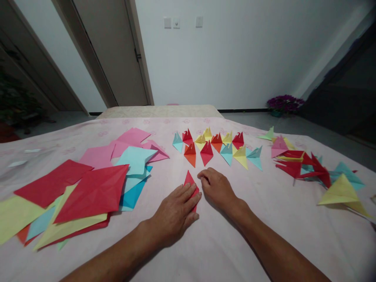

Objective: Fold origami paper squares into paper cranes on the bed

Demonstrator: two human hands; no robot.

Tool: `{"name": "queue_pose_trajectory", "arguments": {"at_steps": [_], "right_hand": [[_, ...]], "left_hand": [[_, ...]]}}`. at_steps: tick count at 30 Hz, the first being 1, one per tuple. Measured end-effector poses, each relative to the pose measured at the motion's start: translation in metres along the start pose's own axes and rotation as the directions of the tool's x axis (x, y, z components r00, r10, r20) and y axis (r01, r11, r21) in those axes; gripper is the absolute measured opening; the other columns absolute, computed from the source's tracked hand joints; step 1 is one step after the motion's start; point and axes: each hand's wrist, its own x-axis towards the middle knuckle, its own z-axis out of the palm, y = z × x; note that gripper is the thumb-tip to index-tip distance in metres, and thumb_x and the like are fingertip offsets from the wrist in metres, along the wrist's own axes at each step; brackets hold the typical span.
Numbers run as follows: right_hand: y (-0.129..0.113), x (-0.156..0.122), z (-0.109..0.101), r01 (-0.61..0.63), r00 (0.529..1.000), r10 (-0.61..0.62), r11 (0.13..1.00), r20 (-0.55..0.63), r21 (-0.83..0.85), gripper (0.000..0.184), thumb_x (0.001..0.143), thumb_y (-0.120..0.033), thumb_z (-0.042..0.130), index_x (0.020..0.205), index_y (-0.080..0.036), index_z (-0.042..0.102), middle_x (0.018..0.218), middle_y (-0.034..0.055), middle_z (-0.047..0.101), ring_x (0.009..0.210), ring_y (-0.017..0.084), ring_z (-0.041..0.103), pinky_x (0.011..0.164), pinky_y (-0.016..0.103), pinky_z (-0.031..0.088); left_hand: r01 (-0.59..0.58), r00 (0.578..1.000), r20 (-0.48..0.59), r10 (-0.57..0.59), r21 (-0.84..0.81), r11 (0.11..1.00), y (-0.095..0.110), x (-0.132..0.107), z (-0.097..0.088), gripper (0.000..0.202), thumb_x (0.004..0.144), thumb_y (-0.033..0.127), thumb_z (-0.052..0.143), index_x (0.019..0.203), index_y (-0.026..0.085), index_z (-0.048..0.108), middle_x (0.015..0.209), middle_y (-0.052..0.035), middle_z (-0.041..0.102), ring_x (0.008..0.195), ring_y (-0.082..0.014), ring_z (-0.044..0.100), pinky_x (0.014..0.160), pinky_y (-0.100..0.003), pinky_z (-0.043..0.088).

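Occupying the near middle of the table, spread with a pale pink flower-patterned cloth [223,250]: one slender diamond of folded red paper [188,178], lying flat, its point toward the far edge. Left hand [176,207]: laid palm down over the diamond, fingers extended and flat upon it, grasping nothing. Right hand [216,188]: resting just beside the diamond's right side, fingers curled inward; whether anything is pinched there cannot be told. Between the hands and the far edge: a close group of small folded paper birds [206,153] in red, orange, yellow and light blue, standing in uneven rows. Toward the left edge: an overlapping spread of paper sheets, comprising a large red sheet [94,192] uppermost, pale yellow sheets [17,215] under and beside it, light blue sheets [135,156] and, nearer the far edge, pink sheets [132,137]. Farther left: two small whitish slips [17,163]. Toward the right edge: a loose heap of folded red paper pieces [315,168] mixed with yellow and light blue, a folded yellow piece [342,192] nearest the near right corner. Beyond the table: a grey-brown door [110,51] and a potted purple-flowered plant [284,104].
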Motion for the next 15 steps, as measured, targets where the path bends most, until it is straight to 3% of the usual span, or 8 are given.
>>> {"name": "queue_pose_trajectory", "arguments": {"at_steps": [3, 7, 11, 15], "right_hand": [[-0.003, -0.007, -0.006, -0.030, 0.999, 0.029, 0.999, 0.043, 0.028, 0.015, 0.087, -0.014, 0.050, 0.089, -0.019, 0.064, 0.092, 0.0030, 0.064, 0.084, 0.015, 0.059, 0.076, 0.026, 0.039], [-0.012, -0.016, -0.013, -0.008, 0.995, 0.007, 1.000, 0.100, 0.010, 0.014, 0.086, -0.018, 0.053, 0.096, -0.019, 0.062, 0.097, 0.0044, 0.063, 0.083, 0.016, 0.058, 0.072, 0.027, 0.037], [-0.018, -0.020, -0.017, -0.003, 0.992, 0.002, 1.000, 0.130, 0.015, 0.016, 0.087, -0.015, 0.049, 0.095, -0.020, 0.063, 0.098, 0.0042, 0.063, 0.085, 0.016, 0.059, 0.072, 0.027, 0.036], [-0.021, -0.019, -0.021, -0.037, 0.985, 0.020, 0.995, 0.174, 0.097, 0.017, 0.089, -0.016, 0.047, 0.091, -0.021, 0.063, 0.094, 0.0037, 0.065, 0.086, 0.016, 0.060, 0.075, 0.027, 0.038]], "left_hand": [[0.076, 0.986, -0.134, -0.100, -0.172, 0.982, -0.006, 0.000, 0.006, 0.037, 0.099, 0.029, 0.044, 0.135, 0.026, 0.053, 0.139, -0.0066, 0.058, 0.131, -0.0226, 0.051, 0.113, -0.045, 0.038], [0.152, 0.932, -0.247, -0.265, -0.398, 0.905, -0.008, 0.002, 0.009, 0.025, 0.098, 0.019, 0.043, 0.115, 0.024, 0.062, 0.112, -0.0036, 0.070, 0.102, -0.0166, 0.065, 0.091, -0.032, 0.052], [0.163, 0.912, -0.291, -0.289, -0.390, 0.906, -0.005, 0.004, 0.006, 0.019, 0.093, 0.013, 0.047, 0.104, 0.021, 0.060, 0.100, -0.0045, 0.066, 0.092, -0.0177, 0.063, 0.081, -0.031, 0.052], [0.220, 0.898, -0.297, -0.325, -0.335, 0.916, -0.003, 0.005, 0.004, 0.018, 0.087, 0.011, 0.052, 0.101, 0.022, 0.058, 0.098, -0.0043, 0.065, 0.091, -0.0202, 0.062, 0.081, -0.035, 0.050]]}}
